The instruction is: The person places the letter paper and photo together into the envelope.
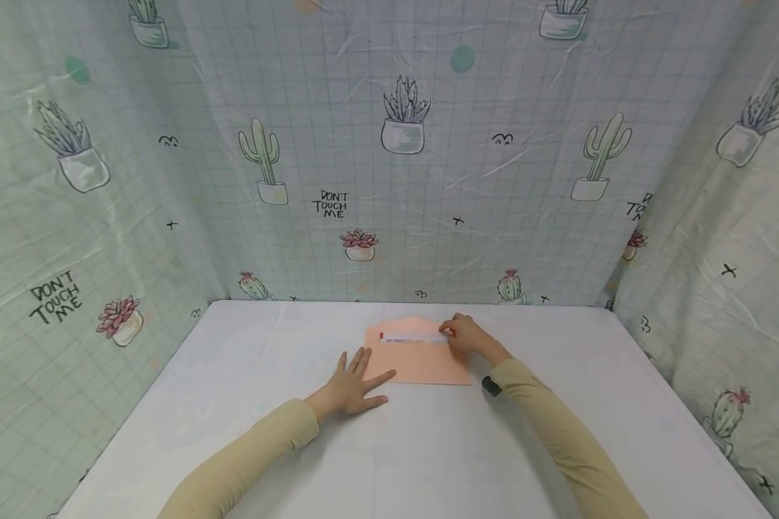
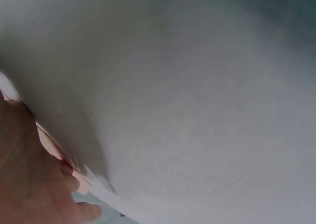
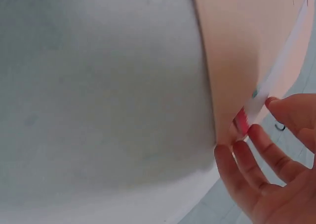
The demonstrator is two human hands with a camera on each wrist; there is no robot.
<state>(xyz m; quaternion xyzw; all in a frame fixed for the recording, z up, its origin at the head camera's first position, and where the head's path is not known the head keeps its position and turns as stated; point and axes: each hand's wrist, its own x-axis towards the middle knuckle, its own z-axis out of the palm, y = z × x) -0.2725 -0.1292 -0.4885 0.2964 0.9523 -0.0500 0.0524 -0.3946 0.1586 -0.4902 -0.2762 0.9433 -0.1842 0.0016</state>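
Head view: envelope (image 1: 422,357) flat mid-table (image 1: 428,447), left hand (image 1: 353,389) spread flat on its near-left corner, right hand (image 1: 470,335) pinching the white strip (image 1: 415,337), fingertips hidden; left wrist: mostly blur; right wrist: strip's red end between finger and thumb.

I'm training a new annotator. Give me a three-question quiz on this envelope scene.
1. True or false: the left hand lies flat with straight fingers by the envelope.
2. Which hand pinches the strip? A left, B right, C neither.
3. Fill in: the envelope lies on the white ____.

Key: 1 true. 2 B, the right hand at the strip's end. 3 table.
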